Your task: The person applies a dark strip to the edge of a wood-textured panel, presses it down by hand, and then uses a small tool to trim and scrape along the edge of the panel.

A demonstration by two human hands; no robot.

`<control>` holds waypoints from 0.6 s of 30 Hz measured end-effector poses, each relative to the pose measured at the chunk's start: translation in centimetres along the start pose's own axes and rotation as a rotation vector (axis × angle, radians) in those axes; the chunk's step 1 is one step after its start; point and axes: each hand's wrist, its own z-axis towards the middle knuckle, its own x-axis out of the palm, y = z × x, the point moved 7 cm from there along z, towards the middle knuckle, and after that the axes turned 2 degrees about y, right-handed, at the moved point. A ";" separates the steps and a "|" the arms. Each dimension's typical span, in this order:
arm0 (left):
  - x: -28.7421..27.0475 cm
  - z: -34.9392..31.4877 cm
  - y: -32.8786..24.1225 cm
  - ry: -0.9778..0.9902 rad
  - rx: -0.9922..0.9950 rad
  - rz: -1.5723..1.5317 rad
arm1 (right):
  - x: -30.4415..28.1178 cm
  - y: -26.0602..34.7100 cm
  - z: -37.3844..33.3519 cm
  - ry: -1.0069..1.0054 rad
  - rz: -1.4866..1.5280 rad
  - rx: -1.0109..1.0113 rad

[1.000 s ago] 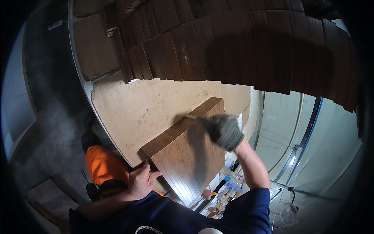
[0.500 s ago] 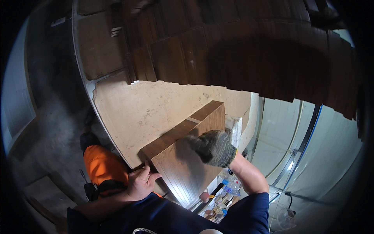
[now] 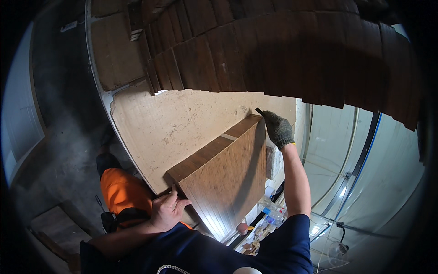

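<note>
Hands grip a brown wood panel (image 3: 226,176): bare left hand (image 3: 166,211) low, gloved right hand (image 3: 279,129) top.

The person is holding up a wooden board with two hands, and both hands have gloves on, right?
Not quite. Only the right hand, up at the far corner of the wooden board, wears a glove, a grey knitted one. The left hand, at the board's near corner, is bare. The head view shows it. The rest is right: both hands are on the board.
</note>
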 end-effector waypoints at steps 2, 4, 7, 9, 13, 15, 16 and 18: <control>-0.1 0.2 -0.1 0.000 0.004 0.010 | -0.5 -0.1 0.0 -0.053 0.062 0.009; -0.1 0.1 -0.1 0.001 0.004 0.014 | -0.8 0.2 0.0 -0.062 0.085 0.006; 0.0 0.0 0.0 -0.003 0.008 0.014 | -0.8 0.3 0.0 -0.029 0.075 0.004; -0.1 0.0 -0.2 -0.010 0.015 0.014 | -0.4 -0.4 -0.1 -0.025 0.088 0.028; -0.2 -0.1 -0.2 0.001 0.031 0.019 | 0.7 2.4 -1.3 0.141 0.087 -0.025; -0.2 0.1 -0.2 0.014 0.041 0.015 | 0.5 9.8 -5.9 0.205 0.076 -0.309; -0.1 0.1 -0.3 0.021 0.031 0.027 | -0.2 12.5 -7.3 0.170 0.126 -0.420; -0.3 0.1 -0.4 0.054 0.013 0.034 | -3.3 18.4 -8.1 0.154 0.110 -0.626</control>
